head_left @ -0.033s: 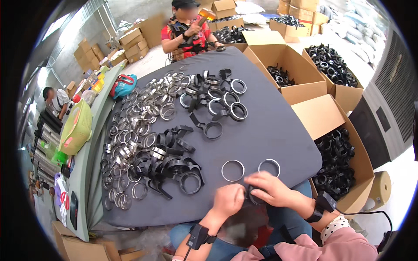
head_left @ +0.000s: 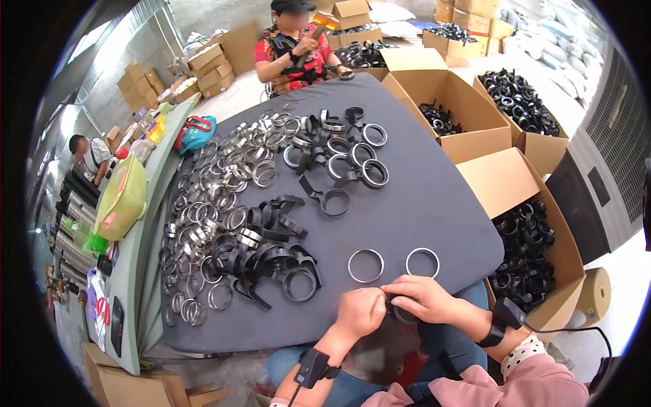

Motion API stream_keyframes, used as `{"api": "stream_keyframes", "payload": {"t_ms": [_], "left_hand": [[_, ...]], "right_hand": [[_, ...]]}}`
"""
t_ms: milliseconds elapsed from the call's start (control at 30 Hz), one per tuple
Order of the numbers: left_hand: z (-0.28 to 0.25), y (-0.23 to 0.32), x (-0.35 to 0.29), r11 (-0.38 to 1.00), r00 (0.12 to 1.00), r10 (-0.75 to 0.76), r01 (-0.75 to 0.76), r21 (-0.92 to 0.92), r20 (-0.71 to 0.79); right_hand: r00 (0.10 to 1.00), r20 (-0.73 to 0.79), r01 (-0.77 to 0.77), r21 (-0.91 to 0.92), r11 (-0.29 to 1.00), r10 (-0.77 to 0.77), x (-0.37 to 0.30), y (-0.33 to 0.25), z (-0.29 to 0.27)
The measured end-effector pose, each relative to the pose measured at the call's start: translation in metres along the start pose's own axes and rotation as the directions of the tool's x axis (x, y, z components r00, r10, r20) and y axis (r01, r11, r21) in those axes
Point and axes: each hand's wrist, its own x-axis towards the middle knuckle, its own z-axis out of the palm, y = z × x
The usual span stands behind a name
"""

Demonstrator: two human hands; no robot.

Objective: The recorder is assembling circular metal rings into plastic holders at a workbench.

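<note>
At the table's near edge, my right hand [head_left: 422, 298] is closed over a black ring part [head_left: 405, 315], its fingers laid across the top. Against its left side, my left hand [head_left: 359, 313] is curled tight and appears to grip the same part, though the fingers hide most of it. Just beyond my hands, two thin silver metal rings lie flat: a left ring [head_left: 350, 272] and a right ring [head_left: 437, 261]. To the left is a heap of black ring parts with arms [head_left: 298, 285], beside a wide pile of silver rings [head_left: 234, 178].
More black ring parts, some lined with silver [head_left: 374, 173], sit farther back on the grey table [head_left: 420, 203]. Cardboard boxes of black parts [head_left: 525, 247] stand along the right side. Across the table a person holds a hammer [head_left: 324, 24]. A green basket [head_left: 123, 197] stands at left.
The view has shifted slightly, moving the scene a little to the right. My left thumb and fingers have turned slightly against the black part; both hands stay at the near edge.
</note>
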Motion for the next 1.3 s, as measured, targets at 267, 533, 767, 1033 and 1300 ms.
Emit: {"api": "stream_keyframes", "payload": {"t_ms": [267, 533, 767, 1033, 1300], "left_hand": [[-0.006, 0.017, -0.004, 0.99, 0.997, 0.042, -0.033, -0.136, 0.069], [-0.06, 0.025, 0.01, 0.807, 0.908, -0.295, 0.404, 0.43, -0.298], [-0.108, -0.031, -0.026, 0.414, 0.726, -0.561, 0.663, 0.624, -0.398], [-0.085, -0.009, 0.004, 0.171, 0.622, -0.724, 0.579, 0.797, -0.297], [-0.099, -0.027, 0.002, 0.353, 0.732, -0.634, 0.562, 0.748, -0.25]], "right_hand": [[0.977, 0.182, -0.159, 0.253, 0.954, 0.115, -0.023, -0.031, -0.022], [0.889, 0.046, -0.454, 0.239, 0.859, 0.457, -0.102, -0.035, -0.118], [0.492, -0.141, -0.834, 0.207, 0.511, 0.859, -0.266, -0.055, -0.204], [-0.041, 0.014, -0.981, -0.188, -0.037, 0.999, -0.47, -0.038, -0.174], [0.008, -0.321, -0.999, -0.041, -0.005, 0.947, -0.521, -0.026, -0.168]]}}
